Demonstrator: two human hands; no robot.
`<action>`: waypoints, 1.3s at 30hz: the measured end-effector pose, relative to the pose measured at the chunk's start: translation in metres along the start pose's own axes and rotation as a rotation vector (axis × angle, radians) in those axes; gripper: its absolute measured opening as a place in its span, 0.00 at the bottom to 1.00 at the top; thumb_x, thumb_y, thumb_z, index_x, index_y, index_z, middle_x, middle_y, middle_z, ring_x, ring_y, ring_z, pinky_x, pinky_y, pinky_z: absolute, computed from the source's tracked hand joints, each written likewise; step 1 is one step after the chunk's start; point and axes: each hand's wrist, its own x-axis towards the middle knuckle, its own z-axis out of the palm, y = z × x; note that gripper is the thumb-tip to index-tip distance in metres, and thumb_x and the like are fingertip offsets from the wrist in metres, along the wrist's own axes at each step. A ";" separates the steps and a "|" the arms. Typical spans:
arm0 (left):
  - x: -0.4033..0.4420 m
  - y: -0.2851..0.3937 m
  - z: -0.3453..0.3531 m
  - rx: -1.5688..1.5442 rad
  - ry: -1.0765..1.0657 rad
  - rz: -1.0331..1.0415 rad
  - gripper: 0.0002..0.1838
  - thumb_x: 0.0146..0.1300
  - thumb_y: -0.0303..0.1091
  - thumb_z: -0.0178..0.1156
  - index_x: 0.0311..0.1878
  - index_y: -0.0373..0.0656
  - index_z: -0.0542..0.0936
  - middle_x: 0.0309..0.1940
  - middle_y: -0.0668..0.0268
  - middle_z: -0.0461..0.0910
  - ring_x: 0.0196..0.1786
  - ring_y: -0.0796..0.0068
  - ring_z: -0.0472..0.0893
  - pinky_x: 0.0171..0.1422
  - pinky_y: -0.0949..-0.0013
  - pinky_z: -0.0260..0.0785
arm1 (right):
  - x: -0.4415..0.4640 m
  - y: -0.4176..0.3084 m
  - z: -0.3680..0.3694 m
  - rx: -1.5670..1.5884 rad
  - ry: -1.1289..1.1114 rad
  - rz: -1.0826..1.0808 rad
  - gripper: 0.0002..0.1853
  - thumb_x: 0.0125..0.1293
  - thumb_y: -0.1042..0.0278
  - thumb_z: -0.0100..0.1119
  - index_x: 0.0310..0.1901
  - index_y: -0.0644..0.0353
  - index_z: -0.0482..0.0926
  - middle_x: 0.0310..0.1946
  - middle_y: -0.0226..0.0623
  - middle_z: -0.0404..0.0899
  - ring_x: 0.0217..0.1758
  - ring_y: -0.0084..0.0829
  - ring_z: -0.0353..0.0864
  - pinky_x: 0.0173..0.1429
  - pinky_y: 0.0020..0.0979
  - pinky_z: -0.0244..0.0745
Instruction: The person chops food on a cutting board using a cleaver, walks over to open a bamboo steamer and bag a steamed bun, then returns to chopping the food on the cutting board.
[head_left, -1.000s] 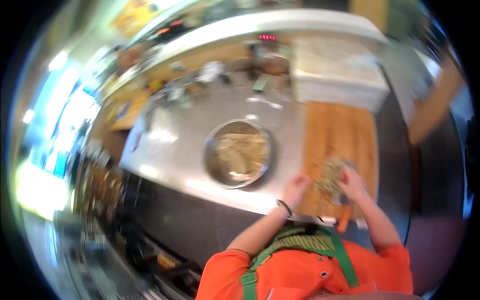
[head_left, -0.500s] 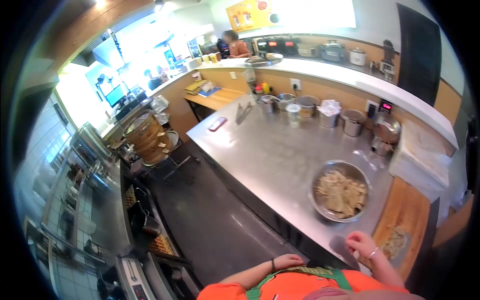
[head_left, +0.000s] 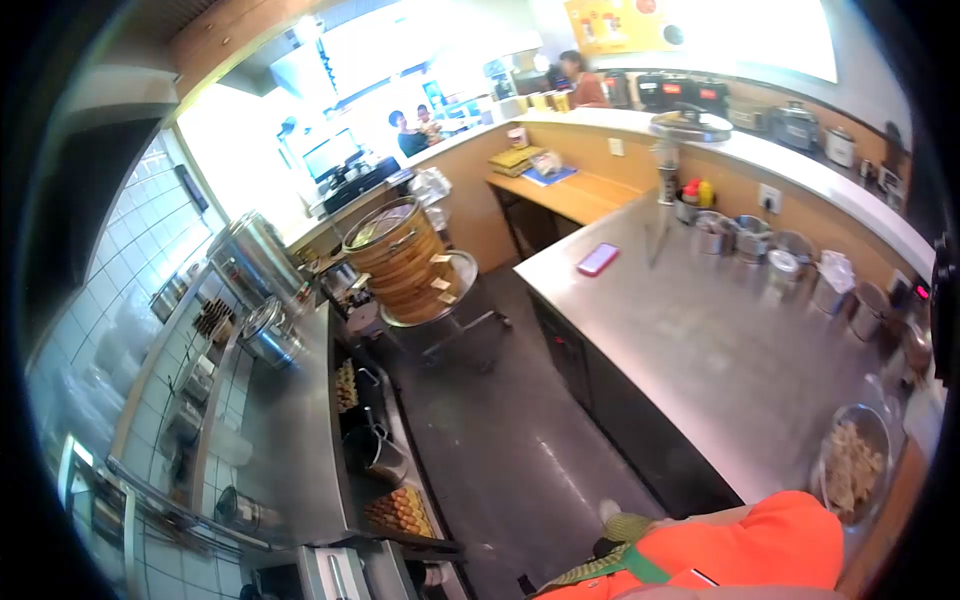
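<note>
Neither of my hands shows; only an orange sleeve (head_left: pixel 785 545), a strip of my forearm (head_left: pixel 715 515) and a green striped apron (head_left: pixel 620 560) appear at the bottom. I cannot tell which arm the strip belongs to. Closest to the sleeve, on the right, a steel bowl (head_left: pixel 878 425) holds pale, torn-looking food pieces (head_left: pixel 850 470). It sits on the steel worktable (head_left: pixel 690 340). A phone (head_left: pixel 598 259) lies near the table's far left corner.
A floor aisle (head_left: pixel 480 430) runs between the worktable and a left steel counter (head_left: pixel 295 430). Stacked bamboo steamers (head_left: pixel 400 265) stand on a wheeled stand ahead. Below the left counter are a pot (head_left: pixel 385 460) and a tray of small yellow-brown items (head_left: pixel 400 513). Several people are beyond the partition.
My view has swung left, so the bowl and worktable sit farther right. Both my hands have left the view, and the cutting board with chopped food is mostly out of frame.
</note>
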 end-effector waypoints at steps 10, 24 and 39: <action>0.050 0.033 -0.246 -0.070 0.456 -0.267 0.19 0.61 0.46 0.48 0.46 0.42 0.76 0.40 0.62 0.78 0.45 0.67 0.76 0.50 0.68 0.67 | 0.259 -0.011 -0.192 -0.400 -0.005 -0.298 0.27 0.55 0.48 0.51 0.51 0.58 0.72 0.52 0.47 0.70 0.55 0.48 0.70 0.57 0.39 0.66; 0.144 0.009 -0.624 0.302 0.373 -0.678 0.23 0.58 0.51 0.48 0.44 0.43 0.77 0.39 0.55 0.77 0.44 0.57 0.76 0.49 0.62 0.68 | 0.455 -0.317 -0.519 -0.156 0.546 -0.382 0.23 0.51 0.64 0.54 0.50 0.63 0.71 0.44 0.50 0.72 0.49 0.46 0.71 0.55 0.38 0.67; 0.220 0.508 -0.995 -0.616 0.999 0.272 0.28 0.57 0.51 0.55 0.54 0.41 0.66 0.52 0.59 0.68 0.55 0.57 0.68 0.51 0.49 0.63 | 0.655 -0.595 -0.899 0.622 0.528 -0.398 0.43 0.55 0.37 0.52 0.63 0.62 0.54 0.60 0.45 0.60 0.59 0.38 0.65 0.56 0.39 0.67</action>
